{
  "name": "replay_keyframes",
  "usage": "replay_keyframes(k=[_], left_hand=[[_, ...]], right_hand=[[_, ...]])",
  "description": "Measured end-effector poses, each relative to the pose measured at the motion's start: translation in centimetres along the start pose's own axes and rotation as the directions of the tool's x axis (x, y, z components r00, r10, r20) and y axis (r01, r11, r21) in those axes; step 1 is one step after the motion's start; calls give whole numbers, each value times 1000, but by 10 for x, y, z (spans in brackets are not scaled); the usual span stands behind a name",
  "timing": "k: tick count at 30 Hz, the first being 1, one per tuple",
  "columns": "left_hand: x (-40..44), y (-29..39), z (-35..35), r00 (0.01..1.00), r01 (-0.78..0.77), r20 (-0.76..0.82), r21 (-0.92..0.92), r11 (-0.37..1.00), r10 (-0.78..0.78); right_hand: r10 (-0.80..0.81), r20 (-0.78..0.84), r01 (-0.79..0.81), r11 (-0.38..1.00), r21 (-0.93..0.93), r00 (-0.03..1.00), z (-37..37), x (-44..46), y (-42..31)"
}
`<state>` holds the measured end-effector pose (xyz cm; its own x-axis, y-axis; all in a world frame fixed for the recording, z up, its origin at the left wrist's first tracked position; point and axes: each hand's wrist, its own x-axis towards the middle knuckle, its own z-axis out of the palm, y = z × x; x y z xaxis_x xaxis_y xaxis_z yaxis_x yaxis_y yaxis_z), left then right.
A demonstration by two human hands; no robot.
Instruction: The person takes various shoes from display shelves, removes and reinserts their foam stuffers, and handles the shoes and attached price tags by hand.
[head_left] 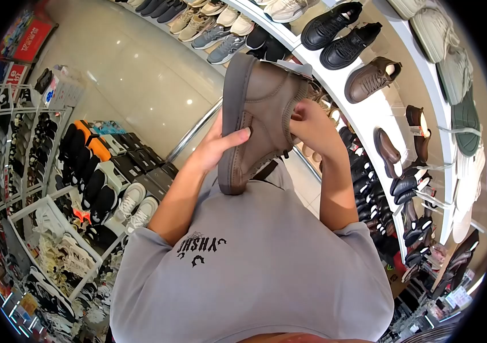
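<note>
A brown leather lace-up shoe point(269, 103) with a thick dark grey sole is held up in front of my chest, tipped on end with its side toward me. My left hand point(217, 146) grips it from the sole side, the thumb pressed on the brown upper and the other fingers hidden behind. At the lace side, my right hand point(315, 128) is closed with curled fingers against the shoe's edge; its fingertips are partly hidden. Something pale grey point(297, 68) shows at the shoe's upper end. A similar single brown shoe point(374, 80) stands on the white shelf.
A curved white shelf point(323, 86) with black shoes point(349, 40) runs along the right. Sneakers point(220, 43) line the far display. To the left are shoe boxes point(140, 160), white sneakers point(132, 203) and a white-framed bin point(54, 228) of shoes. Glossy tile floor point(140, 74) lies ahead.
</note>
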<state>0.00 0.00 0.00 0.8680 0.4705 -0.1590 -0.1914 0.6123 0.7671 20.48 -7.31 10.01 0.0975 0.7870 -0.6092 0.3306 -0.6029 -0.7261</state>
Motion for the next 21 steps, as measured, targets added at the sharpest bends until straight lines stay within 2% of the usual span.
replay_keyframes(k=[1,3,4,5,6,10,11,14,17,21], left_hand=[[-2,2,7,999,-34,0,70,997,34],[-6,7,-4,998,-47,-42,171,984,55],[-3,5,-10,995,-77,-51,220,972,90],[1,10,-14,992,-92,-64,258,962,112],[5,14,-18,988,-105,-76,297,949,134],[22,43,-35,964,-97,-228,180,979,137],[27,50,-39,951,-105,-275,153,983,144],[45,74,-43,902,-183,-388,52,982,189],[62,78,-58,857,-285,-447,6,959,257],[75,78,-84,823,-389,-484,-98,916,297]], right_hand=[[45,42,-41,995,-87,998,-2,-6,-13],[-102,76,104,994,-19,992,7,18,-12],[-317,1,315,943,103,948,16,36,9],[-507,-96,515,830,214,857,18,51,20],[-465,4,462,881,98,885,9,60,14],[-548,-78,547,793,269,833,4,101,-13],[-534,-52,524,801,290,844,3,112,-24],[-448,50,411,853,321,892,-11,141,-54],[-376,184,339,918,205,908,-34,174,-73],[-424,231,373,898,232,876,-52,211,-92]])
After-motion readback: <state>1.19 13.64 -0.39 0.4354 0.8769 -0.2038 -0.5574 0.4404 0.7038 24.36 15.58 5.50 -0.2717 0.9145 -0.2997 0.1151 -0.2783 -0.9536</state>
